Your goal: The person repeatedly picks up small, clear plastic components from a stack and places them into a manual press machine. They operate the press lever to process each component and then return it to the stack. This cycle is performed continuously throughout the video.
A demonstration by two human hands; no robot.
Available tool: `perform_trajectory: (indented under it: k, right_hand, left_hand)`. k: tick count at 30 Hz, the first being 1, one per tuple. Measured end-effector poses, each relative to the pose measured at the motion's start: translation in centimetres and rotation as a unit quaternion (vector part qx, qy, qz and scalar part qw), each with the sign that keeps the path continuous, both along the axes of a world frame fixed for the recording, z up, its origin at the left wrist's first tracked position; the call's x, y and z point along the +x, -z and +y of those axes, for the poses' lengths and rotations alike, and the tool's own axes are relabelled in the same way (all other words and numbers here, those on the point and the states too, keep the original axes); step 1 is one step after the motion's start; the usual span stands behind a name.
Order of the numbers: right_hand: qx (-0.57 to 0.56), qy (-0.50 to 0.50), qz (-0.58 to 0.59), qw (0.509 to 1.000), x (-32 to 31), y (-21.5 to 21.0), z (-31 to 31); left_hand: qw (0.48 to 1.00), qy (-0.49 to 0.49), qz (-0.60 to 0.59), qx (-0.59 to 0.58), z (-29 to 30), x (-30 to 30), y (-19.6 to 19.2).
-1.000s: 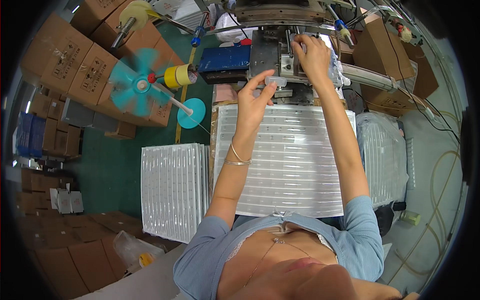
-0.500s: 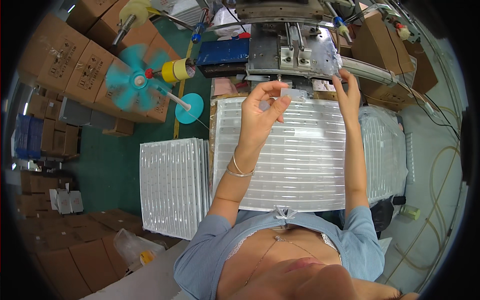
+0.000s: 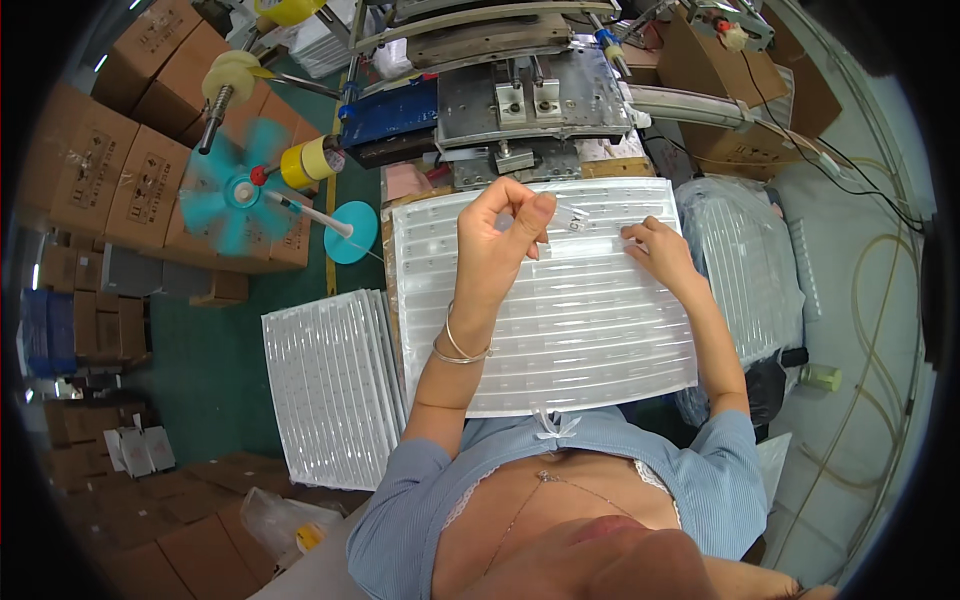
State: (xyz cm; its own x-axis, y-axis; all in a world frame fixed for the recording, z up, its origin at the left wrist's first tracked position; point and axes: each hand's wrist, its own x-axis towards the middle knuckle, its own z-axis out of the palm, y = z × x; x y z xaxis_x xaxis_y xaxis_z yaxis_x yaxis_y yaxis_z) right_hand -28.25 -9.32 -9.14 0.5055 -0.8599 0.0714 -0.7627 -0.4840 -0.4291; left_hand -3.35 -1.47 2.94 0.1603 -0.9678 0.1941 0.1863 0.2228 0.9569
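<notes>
My left hand (image 3: 500, 232) is closed, with a small clear plastic piece bearing dark print (image 3: 572, 218) sticking out from its thumb and fingers. Below it lies a large white sheet (image 3: 560, 340) with long ridged rows under shiny film, close in front of my body. My right hand (image 3: 662, 258) is over the sheet's right upper part, fingers bent and apart, fingertips at its surface. Whether anything tiny lies under those fingertips cannot be made out. Beyond the sheet stands a metal machine (image 3: 590, 105) with a flat plate and two clamp blocks.
Several similar ridged sheets stand stacked (image 3: 330, 390) at the left. A wrapped stack (image 3: 745, 270) is on the right. A turquoise fan (image 3: 240, 195) spins near yellow tape rolls (image 3: 312, 163). Cardboard boxes (image 3: 95, 185) fill the far left. A blue box (image 3: 395, 112) sits beside the machine.
My right hand has come back from the machine's edge down onto the sheet. My left hand still holds the clear piece, now slightly lower and tilted. The whole view has shifted a little.
</notes>
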Motion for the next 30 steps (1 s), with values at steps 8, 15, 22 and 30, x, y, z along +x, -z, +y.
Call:
perform_trajectory:
  k: [8, 15, 22, 30]
  right_hand:
    - [-0.022, -0.04, -0.086, 0.995, -0.3, -0.7, -0.5]
    - [0.043, 0.121, -0.266, 0.955, -1.8, -1.8, -2.6]
    - [0.048, 0.187, -0.407, 0.893, -3.2, -3.1, -3.6]
    - [0.086, 0.161, -0.434, 0.882, -1.6, -3.9, -4.0]
  left_hand:
    - [0.833, -0.082, -0.519, -0.174, -2.9, -2.8, 7.0]
    - [0.607, 0.059, -0.777, -0.159, -3.6, -4.3, 12.8]
    - [0.728, 0.071, -0.663, -0.158, -4.3, -5.7, 12.6]
    - [0.722, 0.137, -0.659, -0.159, -4.6, -5.7, 14.8]
